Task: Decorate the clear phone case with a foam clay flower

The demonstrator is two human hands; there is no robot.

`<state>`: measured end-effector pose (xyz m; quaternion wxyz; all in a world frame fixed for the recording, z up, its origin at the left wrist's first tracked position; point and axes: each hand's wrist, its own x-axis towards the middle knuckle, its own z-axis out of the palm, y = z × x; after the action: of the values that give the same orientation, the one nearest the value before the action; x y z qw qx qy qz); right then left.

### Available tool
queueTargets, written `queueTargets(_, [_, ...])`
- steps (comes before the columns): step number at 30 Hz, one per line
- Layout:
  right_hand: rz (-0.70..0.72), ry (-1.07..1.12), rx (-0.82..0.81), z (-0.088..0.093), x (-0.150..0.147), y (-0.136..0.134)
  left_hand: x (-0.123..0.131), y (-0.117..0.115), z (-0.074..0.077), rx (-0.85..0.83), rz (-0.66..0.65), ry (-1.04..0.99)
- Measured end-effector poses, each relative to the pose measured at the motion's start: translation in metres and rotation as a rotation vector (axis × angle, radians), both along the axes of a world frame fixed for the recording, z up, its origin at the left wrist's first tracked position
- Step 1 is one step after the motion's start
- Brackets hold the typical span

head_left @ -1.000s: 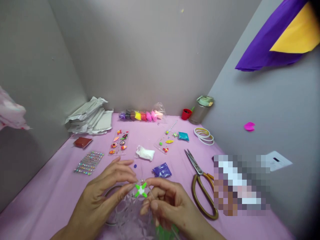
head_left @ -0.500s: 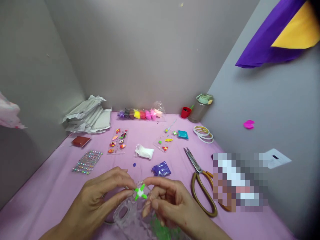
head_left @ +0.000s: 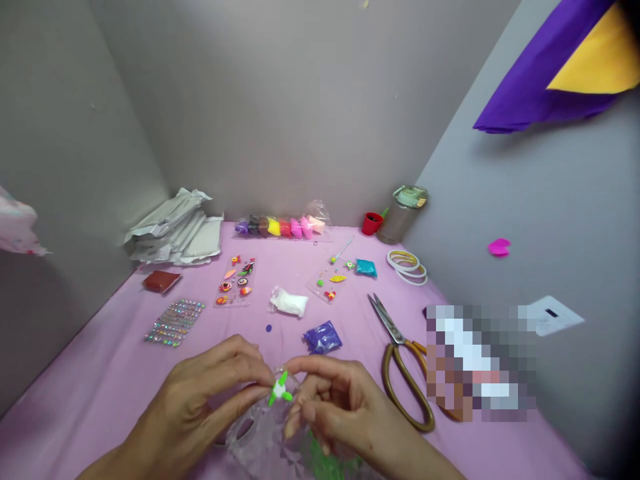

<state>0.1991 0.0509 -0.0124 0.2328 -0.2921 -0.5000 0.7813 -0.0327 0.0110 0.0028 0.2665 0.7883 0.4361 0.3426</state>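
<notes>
Between my hands is a small white clay piece with green petal-like arms (head_left: pixel 279 391), lying against a clear plastic piece (head_left: pixel 260 443) with an oval opening. My left hand (head_left: pixel 205 393) is closed in a pinch, thumb and index finger at the left side of the clay piece, covering one green arm. On the other side, my right hand (head_left: pixel 345 400) has curled fingers around the clear plastic, its index finger along the upper edge. Some green material (head_left: pixel 323 457) shows below the right hand, partly hidden. A purple clay packet (head_left: pixel 323 337) lies just beyond my fingers.
Large scissors (head_left: pixel 395 340) lie open-bladed on the right. Farther back are a white clay packet (head_left: pixel 289 302), sticker sheets (head_left: pixel 235 283), a gem sheet (head_left: pixel 176 323), tape rolls (head_left: pixel 404 262), a red cup (head_left: pixel 372 224) and a bottle (head_left: pixel 403 217). Foil packs (head_left: pixel 175 230) are stacked at back left.
My left thumb and index finger have shifted slightly right and down onto the clay piece, now covering one of its green arms. My right hand stays nearly in place.
</notes>
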Motion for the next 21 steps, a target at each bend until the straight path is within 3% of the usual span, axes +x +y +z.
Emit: queueTargets(21, [-0.024, -0.003, 0.012, 0.0044, 0.0018, 0.0011, -0.0027, -0.0019, 0.0017, -0.005, 0.043, -0.053])
